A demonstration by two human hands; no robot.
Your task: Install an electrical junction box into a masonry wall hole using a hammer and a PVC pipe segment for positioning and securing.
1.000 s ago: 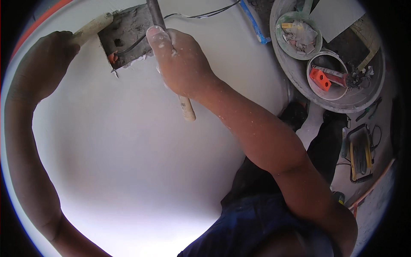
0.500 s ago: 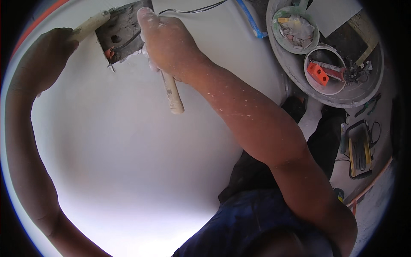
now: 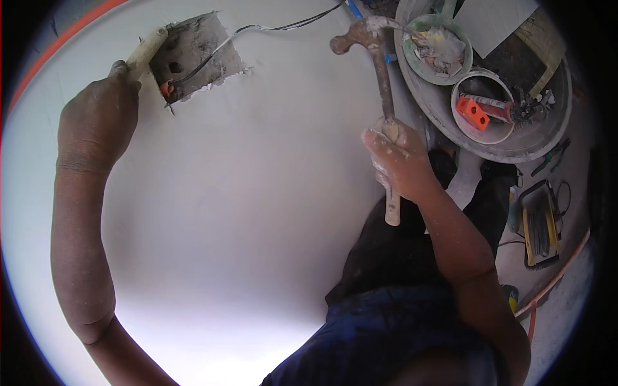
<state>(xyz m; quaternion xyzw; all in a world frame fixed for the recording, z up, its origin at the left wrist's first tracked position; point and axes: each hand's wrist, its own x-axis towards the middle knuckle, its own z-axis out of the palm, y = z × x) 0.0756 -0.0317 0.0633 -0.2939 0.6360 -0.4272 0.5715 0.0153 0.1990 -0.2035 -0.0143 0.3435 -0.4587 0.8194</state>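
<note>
Raised away from the wall, my right hand (image 3: 402,157) is closed round the pale handle of a rusty claw hammer (image 3: 381,71), its head pointing up. My left hand (image 3: 100,122) grips a pale, dusty, rod-like tool handle (image 3: 147,54) at the left edge of a square hole (image 3: 193,51) cut in the white wall (image 3: 244,167). The other end of that tool is hidden by my fingers. Inside the hole, rough grey masonry shows with ragged edges. Black and white wires (image 3: 270,27) run out of an orange conduit end (image 3: 167,88) in its lower left corner.
At the upper right a large round tub (image 3: 547,138) holds a green bowl (image 3: 412,55) of rubble and a white bucket (image 3: 455,106) with an orange-red tool. Pliers (image 3: 550,157) and a yellow-black work lamp (image 3: 539,225) lie on the floor. An orange pipe (image 3: 64,35) borders the upper left.
My right hand has swung the hammer from beside the hole far to the right, uncovering the hole. My left hand has shifted slightly right and down, still holding the pale tool.
</note>
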